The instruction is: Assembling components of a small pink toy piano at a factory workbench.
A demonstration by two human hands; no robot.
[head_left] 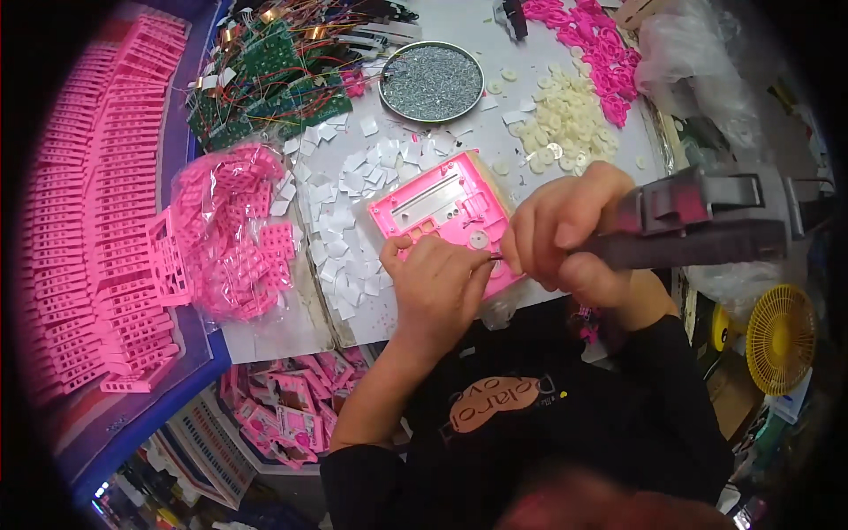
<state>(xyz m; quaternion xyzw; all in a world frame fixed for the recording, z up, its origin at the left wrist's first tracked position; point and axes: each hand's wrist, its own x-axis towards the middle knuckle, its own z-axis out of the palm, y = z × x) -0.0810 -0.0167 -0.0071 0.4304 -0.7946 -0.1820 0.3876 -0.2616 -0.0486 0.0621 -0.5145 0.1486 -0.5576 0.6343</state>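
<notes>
A pink plastic housing (433,208) lies tilted on the table before me, with a silvery strip, small screws and round white pieces inside. My left hand (437,283) is bent over its near edge, gripping it, and the thumb side reaches close to the driver's tip. In my right hand (565,230) is a dark powered screwdriver (698,240), held nearly level with its thin bit pointing left into the housing. The exact spot where the bit meets the part is hidden by fingers.
A round tin of small screws (433,81) stands beyond the housing, beside wired green circuit boards (265,57). White paper squares (340,230), cream discs (565,115) and pink pieces (605,66) lie around. Bagged pink parts (234,230) and stacked pink frames (128,194) sit left.
</notes>
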